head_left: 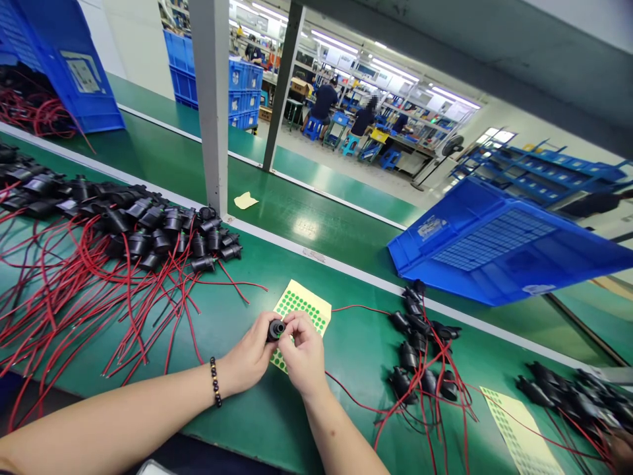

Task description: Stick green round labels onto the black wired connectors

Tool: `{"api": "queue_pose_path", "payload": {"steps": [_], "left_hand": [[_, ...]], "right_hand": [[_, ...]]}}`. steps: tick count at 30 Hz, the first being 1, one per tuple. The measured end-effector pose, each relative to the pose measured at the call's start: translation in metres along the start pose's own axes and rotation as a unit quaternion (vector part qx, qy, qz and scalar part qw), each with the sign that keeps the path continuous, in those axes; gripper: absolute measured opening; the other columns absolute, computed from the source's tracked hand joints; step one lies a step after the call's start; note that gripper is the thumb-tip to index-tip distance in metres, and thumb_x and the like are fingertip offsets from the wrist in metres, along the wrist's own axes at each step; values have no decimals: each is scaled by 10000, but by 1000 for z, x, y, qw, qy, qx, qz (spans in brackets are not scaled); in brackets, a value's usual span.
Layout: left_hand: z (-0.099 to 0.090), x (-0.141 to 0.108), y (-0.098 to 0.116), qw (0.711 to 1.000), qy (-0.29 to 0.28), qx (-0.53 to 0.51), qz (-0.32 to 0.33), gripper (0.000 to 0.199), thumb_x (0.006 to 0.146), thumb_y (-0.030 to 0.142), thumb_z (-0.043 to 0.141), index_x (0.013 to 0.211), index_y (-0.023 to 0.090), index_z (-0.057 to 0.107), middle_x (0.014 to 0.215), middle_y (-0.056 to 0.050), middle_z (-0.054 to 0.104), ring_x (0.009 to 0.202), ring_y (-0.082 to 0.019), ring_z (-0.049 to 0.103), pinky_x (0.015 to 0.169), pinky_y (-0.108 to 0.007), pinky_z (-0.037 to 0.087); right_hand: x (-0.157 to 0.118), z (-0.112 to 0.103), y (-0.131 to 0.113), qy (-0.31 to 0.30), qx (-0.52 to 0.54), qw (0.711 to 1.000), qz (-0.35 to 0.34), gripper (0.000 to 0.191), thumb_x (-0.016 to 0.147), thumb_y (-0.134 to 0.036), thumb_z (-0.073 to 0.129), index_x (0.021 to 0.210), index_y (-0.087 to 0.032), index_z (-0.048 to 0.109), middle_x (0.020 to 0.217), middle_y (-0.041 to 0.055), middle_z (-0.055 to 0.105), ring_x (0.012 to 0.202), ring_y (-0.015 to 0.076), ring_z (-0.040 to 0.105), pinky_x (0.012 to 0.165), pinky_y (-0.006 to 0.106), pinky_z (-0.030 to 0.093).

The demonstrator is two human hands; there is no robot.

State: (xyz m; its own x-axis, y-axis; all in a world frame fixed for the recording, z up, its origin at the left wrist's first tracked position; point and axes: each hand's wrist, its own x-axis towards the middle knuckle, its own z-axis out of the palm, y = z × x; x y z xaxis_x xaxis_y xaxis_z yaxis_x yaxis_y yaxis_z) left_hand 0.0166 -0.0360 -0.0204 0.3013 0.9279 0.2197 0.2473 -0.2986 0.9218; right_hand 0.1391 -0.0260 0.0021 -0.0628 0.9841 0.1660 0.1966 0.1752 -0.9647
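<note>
Near the middle of the green bench, my left hand (251,353) holds a black cylindrical part (275,330) with its round end turned up. My right hand (302,349) is closed at the part's right side, thumb and index finger pinched against it; anything between those fingertips is too small to make out. Under both hands lies a yellow sheet of green round stickers (301,300). To the left is a big pile of black parts with red wires (161,237). A smaller group of such parts (410,356) lies to the right.
A second sticker sheet (519,429) and more black parts (568,389) lie at the right, beside another person's hand (620,448). Blue crates (494,244) stand beyond the bench. A grey post (212,105) rises behind the left pile. People sit in the background.
</note>
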Motion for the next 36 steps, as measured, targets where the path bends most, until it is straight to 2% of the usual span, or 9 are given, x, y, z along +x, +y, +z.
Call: {"api": "queue_pose_path", "payload": {"steps": [4,9,12,19,26,30,36], "left_hand": [[1,-1,-1,1000,6,20,21,388,737,13,356,1086,180,357,1007,-81,437,949,-182,458,852,-358,412],[2,-1,-2,999,18,30,25,367,758,20,345,1087,183,352,1015,-85,430,974,-187,450,866,-375,408],[2,1,-1,999,25,27,16,388,753,19,350,1104,186,347,1032,-85,433,989,-189,448,870,-373,408],[2,-1,-1,999,26,42,23,408,743,3,343,1109,183,350,1031,-84,428,992,-187,440,883,-375,397],[-1,-1,-2,998,1,45,38,377,746,15,356,1085,180,379,1005,-84,445,973,-196,451,877,-381,399],[-2,1,0,999,-8,35,27,340,773,51,363,1084,185,379,1014,-88,456,972,-199,453,868,-385,404],[0,2,-4,999,-6,34,24,372,757,46,363,1104,181,374,1031,-92,464,966,-198,466,862,-384,411]], "right_hand": [[1,1,2,1,16,1000,19,124,614,-68,473,572,-181,443,802,16,502,790,150,485,732,294,389],[2,3,4,-1,171,979,110,191,574,-58,466,699,-200,454,791,-6,500,746,133,481,693,263,397],[2,4,3,-33,226,964,134,227,601,-71,452,783,-202,492,838,6,525,822,148,484,752,274,387],[1,4,4,-62,253,952,159,272,574,-48,457,790,-208,505,775,-22,503,766,130,454,688,237,358],[6,1,4,-91,349,911,201,199,495,-45,457,632,-188,440,745,-25,526,689,125,468,616,224,360],[7,-1,3,-77,357,907,211,147,536,-73,458,631,-185,458,718,-17,513,637,118,451,540,209,339],[6,0,5,-75,330,920,199,229,500,-46,455,676,-191,464,707,-31,508,608,105,432,511,197,326]]}}
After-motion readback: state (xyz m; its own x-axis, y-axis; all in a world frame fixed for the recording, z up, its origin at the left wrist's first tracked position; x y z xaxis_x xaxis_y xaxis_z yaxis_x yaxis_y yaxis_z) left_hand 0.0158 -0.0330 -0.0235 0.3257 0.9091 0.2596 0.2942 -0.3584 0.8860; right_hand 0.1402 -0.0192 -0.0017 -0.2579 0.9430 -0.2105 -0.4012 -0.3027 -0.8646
